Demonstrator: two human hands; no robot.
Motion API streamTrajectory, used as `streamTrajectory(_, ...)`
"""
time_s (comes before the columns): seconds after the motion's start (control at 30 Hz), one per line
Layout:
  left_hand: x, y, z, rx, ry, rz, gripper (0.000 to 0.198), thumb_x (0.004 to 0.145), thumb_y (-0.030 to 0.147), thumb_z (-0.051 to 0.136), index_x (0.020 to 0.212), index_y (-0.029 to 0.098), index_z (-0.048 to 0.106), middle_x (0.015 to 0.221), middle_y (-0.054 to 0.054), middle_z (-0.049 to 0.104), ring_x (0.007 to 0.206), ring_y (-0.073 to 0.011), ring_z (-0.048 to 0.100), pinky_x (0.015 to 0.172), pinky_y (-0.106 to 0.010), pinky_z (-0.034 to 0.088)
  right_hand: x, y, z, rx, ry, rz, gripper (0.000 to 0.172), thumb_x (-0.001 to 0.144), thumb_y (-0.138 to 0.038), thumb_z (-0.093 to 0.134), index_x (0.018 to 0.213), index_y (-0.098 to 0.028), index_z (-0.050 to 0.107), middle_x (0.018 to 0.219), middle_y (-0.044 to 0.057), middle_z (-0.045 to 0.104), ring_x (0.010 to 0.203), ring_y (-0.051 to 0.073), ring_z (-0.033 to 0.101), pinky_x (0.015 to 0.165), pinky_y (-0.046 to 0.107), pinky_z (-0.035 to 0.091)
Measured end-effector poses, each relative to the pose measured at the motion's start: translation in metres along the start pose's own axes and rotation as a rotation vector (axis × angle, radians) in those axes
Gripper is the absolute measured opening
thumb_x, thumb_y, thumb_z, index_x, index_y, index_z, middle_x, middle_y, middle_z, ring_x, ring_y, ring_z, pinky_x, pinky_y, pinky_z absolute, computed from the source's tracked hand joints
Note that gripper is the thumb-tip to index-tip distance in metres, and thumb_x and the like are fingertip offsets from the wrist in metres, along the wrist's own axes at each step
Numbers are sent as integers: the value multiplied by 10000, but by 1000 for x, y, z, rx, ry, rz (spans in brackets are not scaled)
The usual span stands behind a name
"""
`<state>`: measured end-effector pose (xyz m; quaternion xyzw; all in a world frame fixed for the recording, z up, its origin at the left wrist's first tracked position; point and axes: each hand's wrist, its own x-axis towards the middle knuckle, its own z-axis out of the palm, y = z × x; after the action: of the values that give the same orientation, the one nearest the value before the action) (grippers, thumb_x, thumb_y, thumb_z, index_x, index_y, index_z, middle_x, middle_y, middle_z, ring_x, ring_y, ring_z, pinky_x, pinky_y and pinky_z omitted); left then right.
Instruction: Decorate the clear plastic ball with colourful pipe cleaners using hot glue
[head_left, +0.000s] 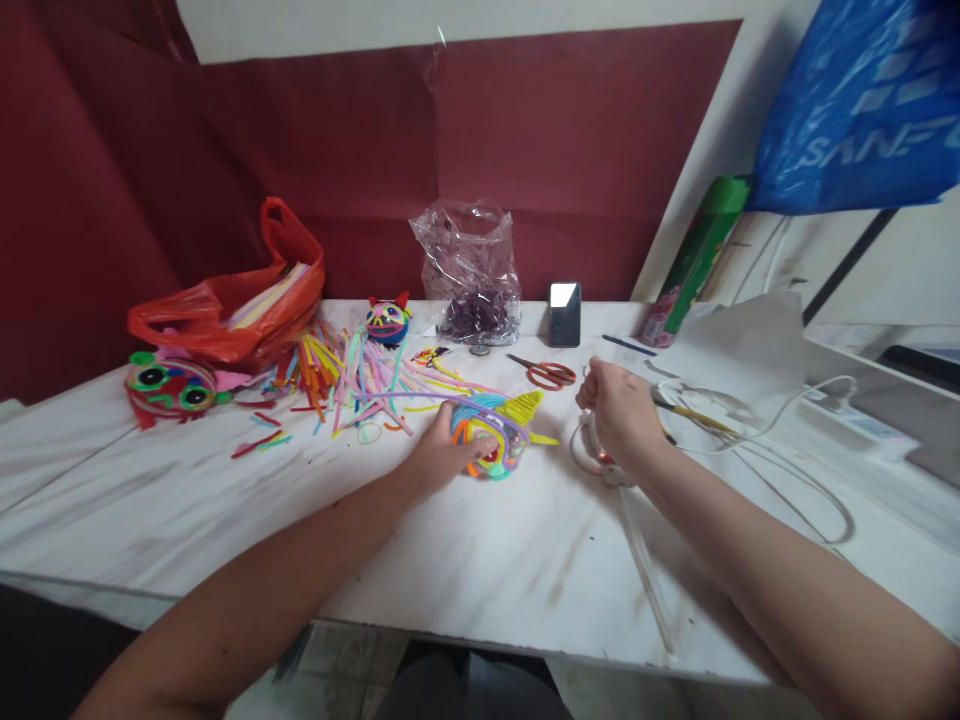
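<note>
Head view. I have the left hand (439, 450) closed around a small multicoloured fuzzy-stemmed figure (496, 422), thumb pressed over its front, fingers mostly hidden behind it; its yellow horn points away from the thumb, toward the right fingers. My right hand (622, 410) is well apart from the figure, fingers curled in; cannot tell whether they pinch anything. Just below those fingers: a white tool (616, 476) with a small red glow, a pale stick (646, 570) trailing from it toward me. Beyond the right fingers, to their left: orange-handled scissors (541, 371), then a dark phone (565, 322). Beyond the left fingers: loose fuzzy stems (366, 385) and a red bag (217, 327).
</note>
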<state>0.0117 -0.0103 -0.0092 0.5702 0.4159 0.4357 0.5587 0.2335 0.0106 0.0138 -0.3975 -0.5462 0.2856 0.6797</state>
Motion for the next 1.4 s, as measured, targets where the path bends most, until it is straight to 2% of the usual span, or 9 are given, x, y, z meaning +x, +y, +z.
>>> streamTrajectory(0.1, 1, -1, 0, 17, 23, -26, 662, 648, 296, 790, 1213, 213, 453, 1005, -48, 677, 930, -222, 658, 830, -362, 516, -14, -23, 4, -134, -14, -36, 379, 926, -355, 470, 574, -217, 447, 499, -48, 387, 481, 106, 332, 478, 267, 271)
streamTrajectory(0.2, 0, 0, 2, 23, 32, -23, 637, 647, 290, 779, 1191, 204, 459, 977, -44, 672, 915, -219, 653, 836, -367, 516, -37, -35, 10, -340, -206, -217, 194, 925, -256, 421, 818, -206, 575, 603, -29, 525, 550, 130, 480, 542, 258, 393)
streamTrajectory(0.33, -2, -2, 5, 26, 41, 19, 630, 636, 250, 764, 1184, 194, 459, 988, -46, 661, 910, -220, 649, 821, -366, 528, -66, -23, 15, -738, -479, -535, 243, 897, -135, 398, 1002, -167, 615, 764, 63, 648, 693, 183, 602, 620, 290, 490)
streamTrajectory(0.47, -2, -9, 4, 95, 94, 97, 650, 615, 213, 773, 1199, 194, 487, 1086, -73, 642, 1006, -245, 625, 899, -396, 510, -77, -5, 17, -1025, -479, -741, 367, 923, -123, 371, 1239, -75, 551, 840, 136, 662, 733, 231, 609, 595, 323, 511)
streamTrajectory(0.63, -3, -14, 4, 80, 133, 124, 757, 577, 201, 801, 1261, 211, 477, 1109, -71, 630, 1083, -260, 594, 980, -413, 468, -75, -3, 17, -1104, -467, -771, 379, 947, -160, 378, 1287, -97, 532, 803, 103, 656, 679, 204, 605, 558, 289, 493)
streamTrajectory(0.83, -4, -16, 8, 141, 152, 188, 731, 557, 185, 802, 1222, 218, 501, 1158, -76, 610, 1167, -278, 538, 1018, -429, 433, -71, -7, 17, -1104, -481, -850, 328, 949, -147, 386, 1207, -64, 570, 817, 120, 698, 707, 224, 634, 583, 316, 501)
streamTrajectory(0.97, -5, -17, 12, 211, 170, 215, 733, 555, 194, 797, 1218, 215, 483, 1205, -89, 577, 1212, -287, 506, 1030, -434, 417, -69, -7, 16, -1092, -482, -845, 292, 955, -166, 405, 1177, -76, 571, 858, 123, 714, 735, 221, 638, 610, 315, 509)
streamTrajectory(1.17, -8, -14, 14, 265, 192, 182, 781, 563, 198, 780, 1256, 198, 419, 1239, -111, 553, 1181, -282, 525, 1000, -417, 431, -70, -5, 15, -1194, -529, -942, 335, 944, -126, 386, 1218, -39, 559, 762, 123, 672, 703, 239, 601, 589, 350, 503)
streamTrajectory(1.4, -4, -7, 9, 120, 180, 148, 403, 728, 338, 642, 1071, 211, 472, 981, -22, 574, 943, -187, 572, 857, -317, 459, -74, -5, 18, -1153, -524, -952, 335, 936, -112, 395, 1219, -36, 558, 810, 135, 679, 721, 241, 605, 606, 365, 527)
